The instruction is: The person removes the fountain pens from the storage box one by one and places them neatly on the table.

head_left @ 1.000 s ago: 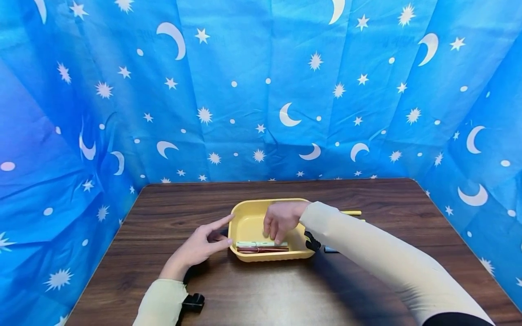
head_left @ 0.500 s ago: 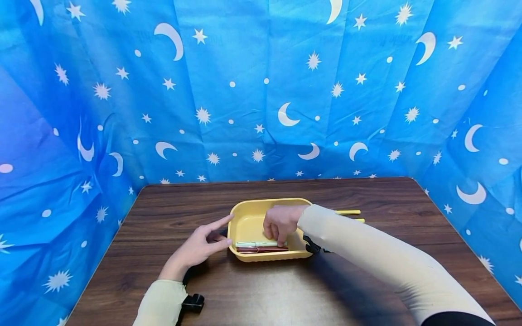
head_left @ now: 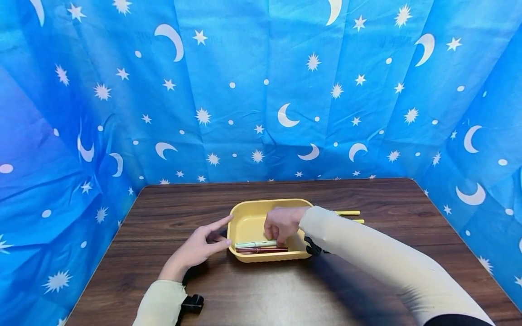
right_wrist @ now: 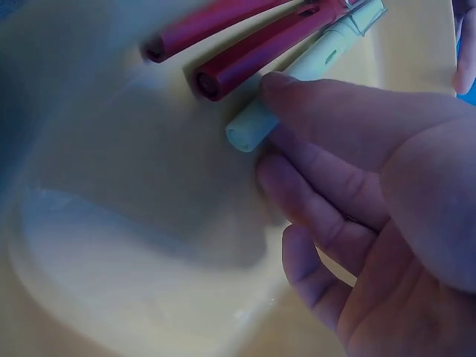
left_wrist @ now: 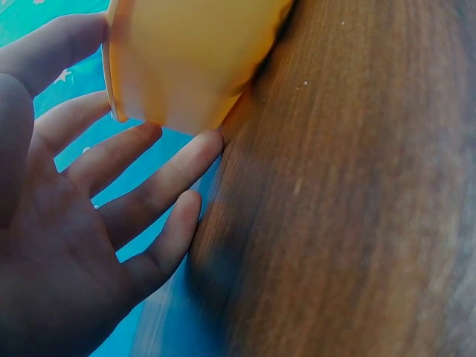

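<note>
A yellow plastic tray [head_left: 244,207] stands mid-table. Along its near side lie two dark red pens [right_wrist: 256,53] and a pale mint-green pen [head_left: 253,244]. My right hand [head_left: 281,222] reaches down into the tray. In the right wrist view, its thumb lies over the mint-green pen [right_wrist: 251,126] and the fingers sit against the other side, pinching it near one end. My left hand [head_left: 200,244] is at the tray's left end, its fingers spread and extended, with fingertips at the rim and outer wall, as the left wrist view also shows.
Two yellow sticks [head_left: 348,213] show beyond the right forearm [head_left: 367,244], which hides part of the tray's right side. A blue cloth [head_left: 253,99] with moons and stars surrounds the dark wooden table [head_left: 183,203].
The right fingers have come together on the mint-green pen, which has shifted slightly left and tilted a little. The left hand and the tray have stayed nearly still.
</note>
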Demonstrator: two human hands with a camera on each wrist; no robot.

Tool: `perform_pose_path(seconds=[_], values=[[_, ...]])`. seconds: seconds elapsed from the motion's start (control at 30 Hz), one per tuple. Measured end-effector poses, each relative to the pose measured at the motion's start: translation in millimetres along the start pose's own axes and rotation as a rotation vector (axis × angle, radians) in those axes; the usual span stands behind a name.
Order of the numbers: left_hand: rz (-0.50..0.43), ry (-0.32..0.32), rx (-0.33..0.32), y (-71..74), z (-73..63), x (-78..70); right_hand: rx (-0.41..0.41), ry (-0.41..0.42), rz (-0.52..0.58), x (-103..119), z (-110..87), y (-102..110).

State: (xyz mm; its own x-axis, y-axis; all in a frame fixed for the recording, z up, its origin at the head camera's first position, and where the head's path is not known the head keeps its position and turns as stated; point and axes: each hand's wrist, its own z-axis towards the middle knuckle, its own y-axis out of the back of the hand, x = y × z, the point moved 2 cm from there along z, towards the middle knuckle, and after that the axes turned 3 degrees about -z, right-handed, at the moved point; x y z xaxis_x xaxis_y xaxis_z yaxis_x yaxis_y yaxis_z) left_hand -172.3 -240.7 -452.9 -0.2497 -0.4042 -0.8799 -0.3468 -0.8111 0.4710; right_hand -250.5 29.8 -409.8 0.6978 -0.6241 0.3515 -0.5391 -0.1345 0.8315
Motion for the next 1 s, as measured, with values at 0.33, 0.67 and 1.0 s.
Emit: perform_pose_path(seconds=[0.33,0.67,1.0], values=[[0.003,0.005,-0.001,-1.0,-0.3,2.2,-0.011,0.067,-0.006,-6,-4.6,0],[0.003,-0.001,-0.003,0.4,0.7,1.6,-0.07,0.126,0.039,-12,-9.6,0],[-0.015,-0.005,-0.004,-0.2,0.6,1.1,-0.162,0.131,0.149,-14,-11.4,-1]])
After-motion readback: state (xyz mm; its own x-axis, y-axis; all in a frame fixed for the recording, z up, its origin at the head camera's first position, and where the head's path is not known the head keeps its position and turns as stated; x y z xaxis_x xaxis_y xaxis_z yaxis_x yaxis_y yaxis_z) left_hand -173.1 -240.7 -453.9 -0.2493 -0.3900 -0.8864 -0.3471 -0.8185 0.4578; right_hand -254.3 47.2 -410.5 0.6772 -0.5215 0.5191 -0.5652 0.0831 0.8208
